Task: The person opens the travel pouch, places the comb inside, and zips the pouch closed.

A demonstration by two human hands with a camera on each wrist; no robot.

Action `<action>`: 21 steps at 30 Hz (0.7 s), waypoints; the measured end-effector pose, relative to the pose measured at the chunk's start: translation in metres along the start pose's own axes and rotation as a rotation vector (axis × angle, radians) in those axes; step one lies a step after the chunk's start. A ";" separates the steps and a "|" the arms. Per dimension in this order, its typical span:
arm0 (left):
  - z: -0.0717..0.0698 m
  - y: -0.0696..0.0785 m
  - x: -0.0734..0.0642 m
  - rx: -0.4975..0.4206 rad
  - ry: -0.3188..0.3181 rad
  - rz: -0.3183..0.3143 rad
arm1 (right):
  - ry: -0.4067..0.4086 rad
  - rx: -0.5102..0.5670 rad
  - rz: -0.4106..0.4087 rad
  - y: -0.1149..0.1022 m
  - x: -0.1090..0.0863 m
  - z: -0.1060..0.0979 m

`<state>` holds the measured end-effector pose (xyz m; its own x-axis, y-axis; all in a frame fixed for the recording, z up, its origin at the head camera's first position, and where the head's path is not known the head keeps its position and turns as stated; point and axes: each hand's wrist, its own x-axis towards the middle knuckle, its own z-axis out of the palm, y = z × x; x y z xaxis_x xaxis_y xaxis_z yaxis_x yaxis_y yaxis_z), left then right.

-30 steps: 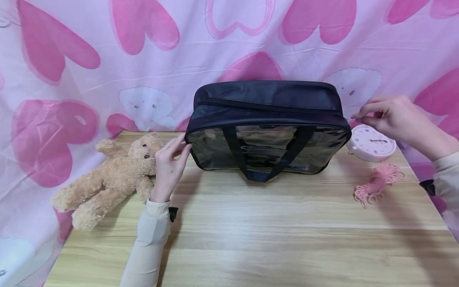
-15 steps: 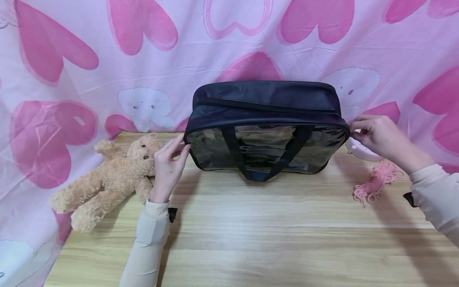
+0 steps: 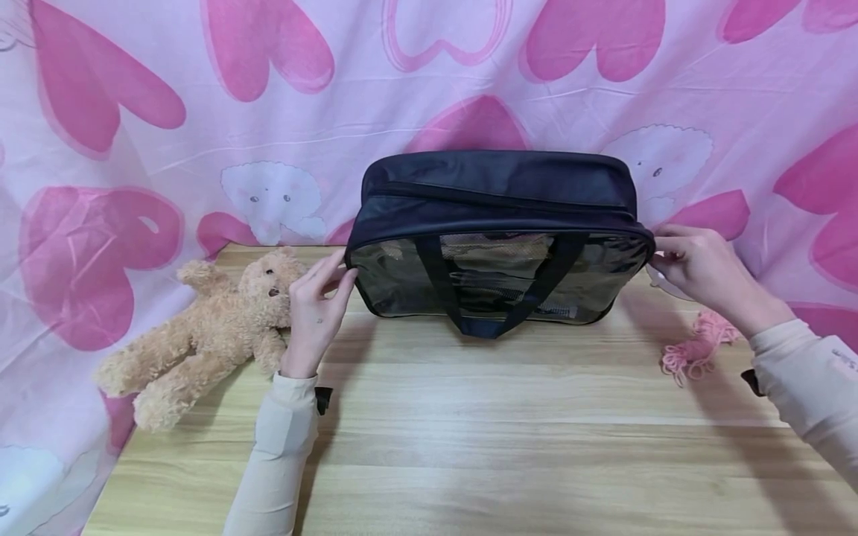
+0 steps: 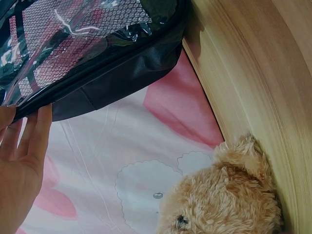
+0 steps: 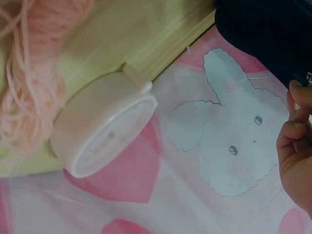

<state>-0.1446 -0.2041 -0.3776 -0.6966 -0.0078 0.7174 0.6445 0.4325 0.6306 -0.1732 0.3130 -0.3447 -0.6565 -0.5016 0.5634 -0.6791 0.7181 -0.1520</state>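
A black bag (image 3: 499, 179) with a clear front panel and a dark strap handle (image 3: 484, 327) stands at the back of the table. My left hand (image 3: 313, 309) pinches the bag's left edge between thumb and fingers; the left wrist view shows mesh behind the clear plastic (image 4: 83, 29). At the right end, the curled fingers of my right hand (image 3: 710, 275) pinch at the zipper pull, where a bit of metal (image 5: 309, 78) shows in the right wrist view. The pull itself is mostly hidden by the fingers.
A tan teddy bear (image 3: 214, 327) lies left of the bag, close to my left hand. On the right are a pink skein of yarn (image 3: 693, 350) and a round pale clock (image 5: 105, 129), largely covered by my right hand in the head view. A heart-print cloth (image 3: 469, 89) hangs behind.
My right hand has come down and inward, from out beyond the bag's right end to close against its corner, covering most of the clock. The left hand and bag have stayed put.
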 end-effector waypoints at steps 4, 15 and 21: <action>0.000 -0.002 0.000 0.009 0.003 0.001 | 0.052 0.044 0.015 0.003 -0.004 0.003; 0.001 0.002 -0.001 -0.017 -0.011 -0.004 | 0.056 0.037 0.243 -0.010 -0.013 0.002; 0.000 0.002 0.001 -0.014 -0.009 0.006 | 0.219 0.188 0.380 -0.015 -0.018 0.014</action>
<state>-0.1437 -0.2033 -0.3759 -0.6953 0.0032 0.7187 0.6533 0.4196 0.6301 -0.1554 0.3046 -0.3639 -0.7987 -0.0925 0.5946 -0.4657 0.7207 -0.5135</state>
